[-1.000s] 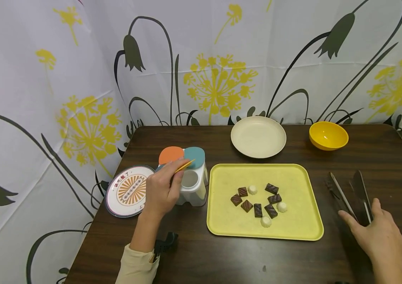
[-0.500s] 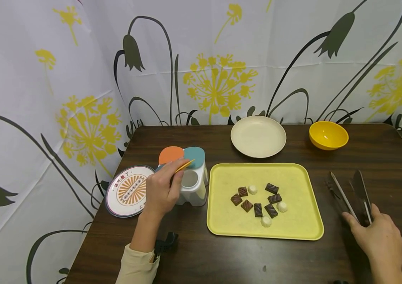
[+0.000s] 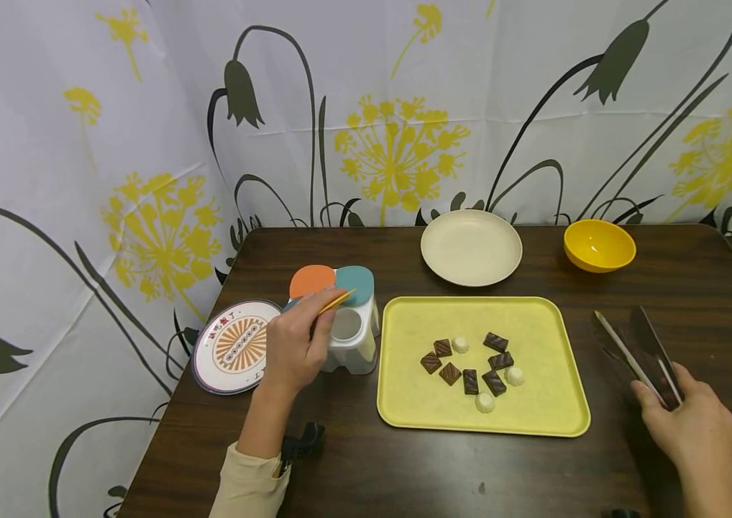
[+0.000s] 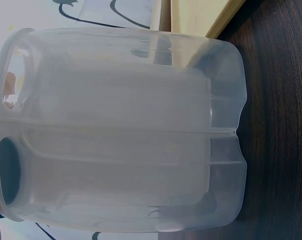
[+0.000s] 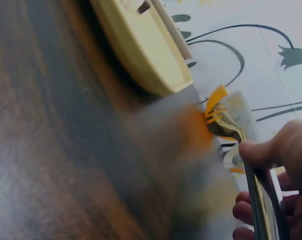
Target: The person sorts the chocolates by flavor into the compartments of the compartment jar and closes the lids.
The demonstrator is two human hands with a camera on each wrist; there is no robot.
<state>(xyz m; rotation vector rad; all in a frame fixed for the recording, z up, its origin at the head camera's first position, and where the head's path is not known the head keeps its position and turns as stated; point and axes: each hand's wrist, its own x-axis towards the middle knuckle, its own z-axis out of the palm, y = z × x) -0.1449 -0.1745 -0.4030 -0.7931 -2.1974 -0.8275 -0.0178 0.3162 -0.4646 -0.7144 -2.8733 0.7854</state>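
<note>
My left hand (image 3: 298, 345) pinches a thin yellow lid (image 3: 338, 301), seen edge-on above a white compartment box (image 3: 356, 360). One round compartment of that box stands uncovered; orange and teal lids cover others. In the left wrist view the box's translucent wall (image 4: 116, 130) fills the frame. At the right, my right hand (image 3: 696, 432) grips metal tongs (image 3: 628, 352) with their arms spread, one fork-like (image 5: 223, 125) and one flat and dark. Nothing is between the tong tips. On a yellow tray (image 3: 405, 403) lie several chocolates (image 3: 470, 382): brown squares, dark rectangles and white rounds.
Behind the tray stand a cream plate (image 3: 471, 248) and a yellow bowl (image 3: 599, 246). A printed plate (image 3: 236, 349) lies left of the box, partly behind my left hand. The dark wooden table (image 3: 437, 475) ends at a patterned cloth (image 3: 392, 72).
My right hand has shifted slightly, and the tong tips have swung a little left. The left hand with the yellow lid stays where it was.
</note>
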